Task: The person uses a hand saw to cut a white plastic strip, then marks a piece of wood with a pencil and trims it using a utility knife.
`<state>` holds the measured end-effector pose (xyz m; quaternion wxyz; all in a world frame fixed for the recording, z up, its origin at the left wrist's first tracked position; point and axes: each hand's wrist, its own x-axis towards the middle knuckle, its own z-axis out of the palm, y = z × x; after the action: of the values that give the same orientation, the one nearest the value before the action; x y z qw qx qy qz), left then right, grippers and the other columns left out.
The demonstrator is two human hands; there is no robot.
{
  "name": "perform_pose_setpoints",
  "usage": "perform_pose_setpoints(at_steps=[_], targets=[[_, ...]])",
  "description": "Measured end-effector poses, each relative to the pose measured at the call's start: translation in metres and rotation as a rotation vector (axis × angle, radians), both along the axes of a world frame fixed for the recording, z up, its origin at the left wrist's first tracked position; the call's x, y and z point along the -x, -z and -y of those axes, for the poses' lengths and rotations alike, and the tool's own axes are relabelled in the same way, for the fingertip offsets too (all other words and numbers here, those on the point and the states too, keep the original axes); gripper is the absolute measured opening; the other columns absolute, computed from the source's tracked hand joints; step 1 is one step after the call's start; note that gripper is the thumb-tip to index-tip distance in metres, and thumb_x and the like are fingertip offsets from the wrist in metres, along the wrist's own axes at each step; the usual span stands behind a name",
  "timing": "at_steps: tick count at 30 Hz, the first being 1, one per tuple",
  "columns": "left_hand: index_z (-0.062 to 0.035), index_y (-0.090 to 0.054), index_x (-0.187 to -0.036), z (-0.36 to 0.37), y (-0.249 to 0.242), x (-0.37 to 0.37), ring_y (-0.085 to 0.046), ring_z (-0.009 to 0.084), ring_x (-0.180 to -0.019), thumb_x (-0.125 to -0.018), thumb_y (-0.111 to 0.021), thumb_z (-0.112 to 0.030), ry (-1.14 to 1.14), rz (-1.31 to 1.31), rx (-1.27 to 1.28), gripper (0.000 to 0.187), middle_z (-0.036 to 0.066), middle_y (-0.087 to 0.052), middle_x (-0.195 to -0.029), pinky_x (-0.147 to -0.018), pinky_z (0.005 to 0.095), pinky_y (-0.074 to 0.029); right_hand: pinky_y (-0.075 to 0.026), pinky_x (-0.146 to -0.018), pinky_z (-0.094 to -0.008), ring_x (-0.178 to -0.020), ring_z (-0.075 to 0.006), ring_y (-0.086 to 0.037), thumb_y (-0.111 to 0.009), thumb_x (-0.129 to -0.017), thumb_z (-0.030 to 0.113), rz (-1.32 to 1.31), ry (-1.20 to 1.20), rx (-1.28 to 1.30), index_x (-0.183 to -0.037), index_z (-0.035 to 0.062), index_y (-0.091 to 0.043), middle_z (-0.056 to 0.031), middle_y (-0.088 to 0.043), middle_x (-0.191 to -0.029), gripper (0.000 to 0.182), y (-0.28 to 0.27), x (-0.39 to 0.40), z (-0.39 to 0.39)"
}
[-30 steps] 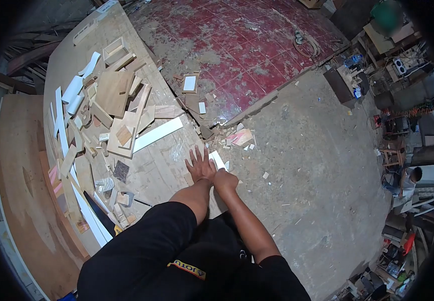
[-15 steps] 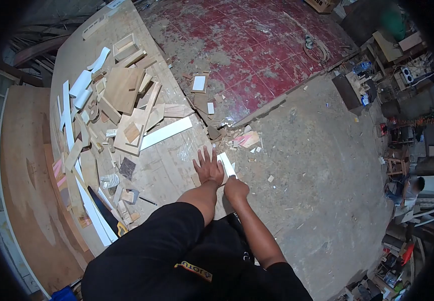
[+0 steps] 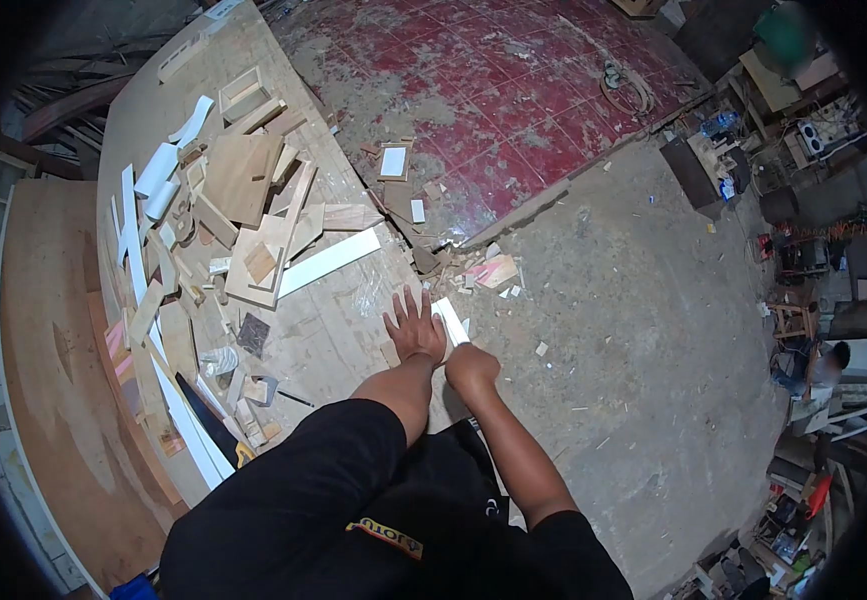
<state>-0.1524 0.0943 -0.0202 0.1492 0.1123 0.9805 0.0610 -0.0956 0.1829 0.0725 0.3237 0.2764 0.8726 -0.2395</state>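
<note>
My left hand [image 3: 416, 328] presses down on the wooden worktable [image 3: 303, 340] near its right edge, its fingers spread. A small piece of wood [image 3: 390, 353] shows beside its wrist. Right beside that hand, a short white strip [image 3: 450, 322] lies at the table's edge, slanting down toward my right hand [image 3: 472, 368]. My right hand is closed in a fist at the strip's near end, and that end disappears into it. Whether the fist holds anything more is hidden.
Left on the table lie a pile of wood offcuts [image 3: 243, 180], a long white strip [image 3: 331, 264], a handsaw [image 3: 211, 418] and a dark pencil-like stick [image 3: 295, 398]. Scraps [image 3: 493, 270] litter the concrete floor [image 3: 613, 330]. Another person [image 3: 825, 372] is at the far right.
The whole view has shifted slightly. My right fist is a little nearer the table's far side along with the strip; my left hand stays flat in place.
</note>
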Motion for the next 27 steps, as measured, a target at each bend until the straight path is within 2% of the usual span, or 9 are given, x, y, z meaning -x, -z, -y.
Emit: perform_pose_setpoints(at_steps=[4, 10, 14, 15, 18, 20, 23, 27], targets=[[-0.0197, -0.028, -0.156, -0.001, -0.006, 0.001, -0.005, 0.0378, -0.152, -0.096, -0.043, -0.033, -0.001, 0.028, -0.028, 0.064, 0.014, -0.01, -0.165, -0.117, 0.0639, -0.007, -0.056, -0.078, -0.0478, -0.093, -0.0377, -0.072, -0.05, -0.091, 0.022, -0.099, 0.03, -0.032, -0.108, 0.0016, -0.069, -0.0217, -0.072, -0.103, 0.032, 0.062, 0.007, 0.006], [-0.0195, -0.029, -0.156, 0.001, 0.006, -0.002, -0.006, 0.0379, -0.152, -0.095, -0.045, -0.034, 0.002, -0.047, -0.036, 0.064, 0.014, -0.012, -0.165, -0.117, 0.064, -0.007, -0.056, -0.08, -0.047, -0.093, -0.0363, -0.072, -0.049, -0.091, 0.019, 0.011, 0.009, -0.037, -0.106, 0.0021, -0.07, -0.0219, -0.072, -0.102, 0.031, -0.004, -0.024, 0.005], [-0.0193, -0.029, -0.156, 0.0, 0.002, 0.001, -0.006, 0.0378, -0.152, -0.095, -0.045, -0.033, -0.004, -0.041, -0.052, 0.064, 0.014, -0.012, -0.165, -0.117, 0.0639, -0.008, -0.057, -0.079, -0.0459, -0.092, -0.0361, -0.073, -0.052, -0.09, 0.019, -0.002, 0.033, -0.062, -0.103, 0.0023, -0.071, -0.0206, -0.073, -0.1, 0.028, 0.011, -0.011, 0.011], [-0.0214, -0.027, -0.157, 0.0, 0.0, 0.002, -0.006, 0.0366, -0.152, -0.097, -0.042, -0.036, -0.002, -0.013, -0.015, 0.063, 0.013, -0.011, -0.165, -0.117, 0.0631, -0.007, -0.059, -0.067, -0.0439, -0.084, -0.0331, -0.075, -0.055, -0.091, 0.021, -0.071, -0.069, -0.099, -0.103, 0.0021, -0.069, -0.0184, -0.074, -0.091, 0.027, 0.025, -0.007, 0.012], [-0.0236, -0.025, -0.157, -0.001, -0.004, 0.002, -0.005, 0.0353, -0.152, -0.098, -0.039, -0.038, -0.006, 0.031, 0.016, 0.062, 0.011, -0.01, -0.166, -0.118, 0.0622, -0.007, -0.058, -0.063, -0.0439, -0.081, -0.0336, -0.075, -0.054, -0.091, 0.022, -0.107, -0.01, -0.15, -0.104, 0.0025, -0.07, -0.0176, -0.074, -0.091, 0.027, 0.047, -0.002, 0.022], [-0.0236, -0.025, -0.157, -0.001, -0.004, -0.001, -0.005, 0.0353, -0.152, -0.098, -0.039, -0.038, -0.003, 0.049, 0.011, 0.062, 0.011, -0.01, -0.166, -0.118, 0.0622, -0.007, -0.058, -0.067, -0.0438, -0.085, -0.0334, -0.074, -0.055, -0.091, 0.022, -0.094, 0.076, -0.128, -0.104, 0.0031, -0.07, -0.0179, -0.074, -0.095, 0.028, 0.043, -0.008, 0.018], [-0.0199, -0.027, -0.157, 0.001, 0.003, 0.003, -0.007, 0.0374, -0.152, -0.096, -0.045, -0.034, -0.003, -0.055, -0.033, 0.065, 0.013, -0.014, -0.165, -0.117, 0.0635, -0.008, -0.056, -0.081, -0.0448, -0.094, -0.0347, -0.073, -0.051, -0.089, 0.018, 0.026, -0.042, -0.038, -0.106, 0.0027, -0.073, -0.0194, -0.073, -0.103, 0.032, -0.005, -0.011, -0.002], [-0.0204, -0.026, -0.157, 0.001, 0.003, -0.003, -0.006, 0.037, -0.152, -0.096, -0.044, -0.034, 0.002, -0.019, -0.03, 0.065, 0.013, -0.012, -0.165, -0.117, 0.0632, -0.007, -0.056, -0.081, -0.044, -0.096, -0.0341, -0.073, -0.051, -0.09, 0.018, 0.081, -0.074, -0.025, -0.106, 0.0029, -0.073, -0.0192, -0.073, -0.105, 0.031, -0.017, -0.013, -0.003]])
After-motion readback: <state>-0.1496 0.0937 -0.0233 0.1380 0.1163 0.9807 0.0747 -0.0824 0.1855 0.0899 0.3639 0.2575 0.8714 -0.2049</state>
